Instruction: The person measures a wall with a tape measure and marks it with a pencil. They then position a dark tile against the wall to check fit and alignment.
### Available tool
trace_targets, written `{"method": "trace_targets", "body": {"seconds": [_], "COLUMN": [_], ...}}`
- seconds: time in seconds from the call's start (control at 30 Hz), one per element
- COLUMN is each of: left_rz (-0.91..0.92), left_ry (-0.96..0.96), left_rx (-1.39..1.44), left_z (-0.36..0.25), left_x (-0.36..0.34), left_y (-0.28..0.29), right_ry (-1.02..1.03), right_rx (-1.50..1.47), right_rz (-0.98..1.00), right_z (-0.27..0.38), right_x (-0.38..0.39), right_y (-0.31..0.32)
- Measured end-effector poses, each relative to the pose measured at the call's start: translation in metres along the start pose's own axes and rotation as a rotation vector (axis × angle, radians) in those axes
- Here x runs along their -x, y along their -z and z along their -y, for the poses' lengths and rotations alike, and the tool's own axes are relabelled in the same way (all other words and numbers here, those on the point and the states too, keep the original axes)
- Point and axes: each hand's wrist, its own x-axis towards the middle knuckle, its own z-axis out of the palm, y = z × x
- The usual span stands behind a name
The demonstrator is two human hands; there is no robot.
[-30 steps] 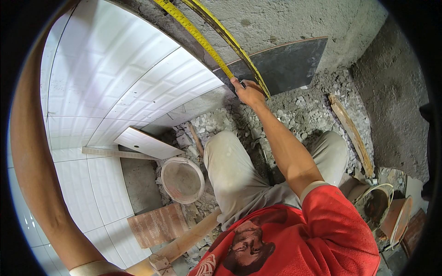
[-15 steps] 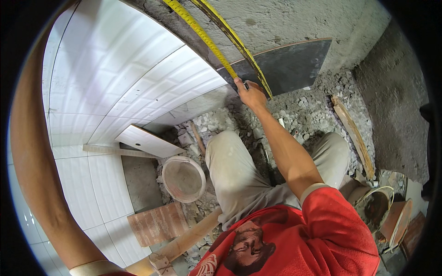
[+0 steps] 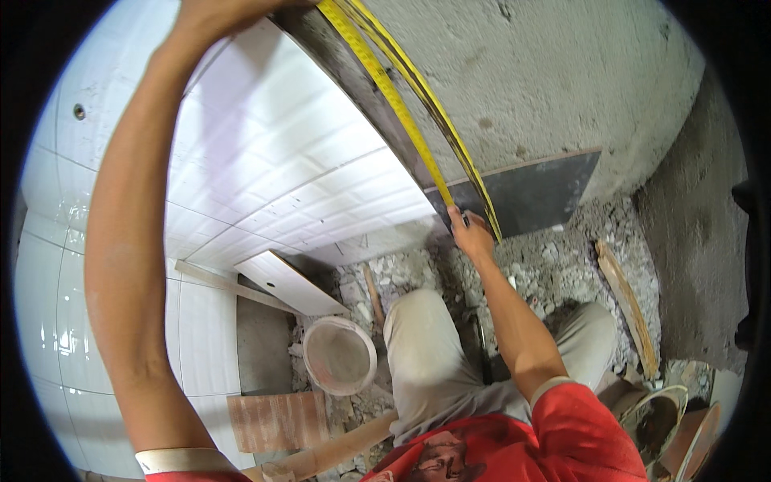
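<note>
A yellow tape measure [image 3: 391,96] runs down from the upper edge in two curved strands beside the white wall tiles [image 3: 297,128]. My right hand [image 3: 472,237] is closed on the lower part of the left strand, in front of a dark grey tile [image 3: 538,193] leaning on the rough wall. The right strand passes just beside that hand and ends near the tile's lower edge. My left hand [image 3: 229,12] is raised at the upper edge, next to the tape's upper part; its fingers are mostly cut off by the frame, so their grip is hidden.
Rubble [image 3: 554,265] covers the floor around my knees. A round mortar-stained bucket [image 3: 339,355] stands left of them, near a loose white tile [image 3: 293,283] and a reddish tile piece [image 3: 277,422]. A wooden stick [image 3: 626,305] lies at right, near another bucket [image 3: 654,426].
The view has shifted, so the scene sits lower and further right. My left hand has come into sight at the upper edge. The right hand keeps its hold on the tape measure.
</note>
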Motion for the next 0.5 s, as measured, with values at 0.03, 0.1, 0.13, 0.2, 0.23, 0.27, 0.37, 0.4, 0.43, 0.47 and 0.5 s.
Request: {"method": "trace_targets", "body": {"seconds": [0.03, 0.1, 0.13, 0.2, 0.23, 0.27, 0.37, 0.4, 0.43, 0.47, 0.5], "left_rz": [0.001, 0.028, 0.092, 0.162, 0.168, 0.177, 0.208, 0.223, 0.209, 0.198, 0.19], "left_ry": [0.01, -0.006, 0.038, 0.085, 0.088, 0.094, 0.101, 0.1, 0.093, 0.088, 0.086], "left_rx": [0.019, 0.035, 0.095, 0.157, 0.159, 0.164, 0.191, 0.195, 0.203, 0.211, 0.219], "left_z": [-0.002, -0.004, -0.005, -0.008, -0.009, -0.01, -0.011, -0.01, -0.009, -0.008, -0.008], "left_x": [-0.001, -0.004, -0.004, -0.005, -0.005, -0.006, -0.007, -0.007, -0.008, -0.009, -0.009], "left_y": [0.005, 0.015, 0.02, 0.029, 0.032, 0.036, 0.041, 0.042, 0.042, 0.042, 0.041], "right_ry": [0.012, 0.011, -0.008, 0.009, 0.012, 0.001, -0.007, -0.025, -0.001, 0.023, 0.025], "right_rx": [-0.03, -0.024, 0.015, 0.005, 0.001, 0.006, 0.031, 0.007, 0.028, 0.051, 0.095], "right_rz": [0.005, 0.01, 0.006, 0.003, 0.003, 0.001, -0.009, 0.015, -0.03, -0.071, -0.089], "right_z": [-0.001, -0.002, -0.001, -0.001, -0.001, -0.002, -0.006, -0.007, -0.009, -0.011, -0.013], "right_x": [0.0, 0.001, 0.001, 0.002, 0.002, 0.002, -0.001, -0.003, -0.006, -0.008, -0.01], "right_y": [0.0, 0.0, 0.0, 0.001, 0.001, 0.001, -0.002, -0.003, -0.005, -0.007, -0.009]}}
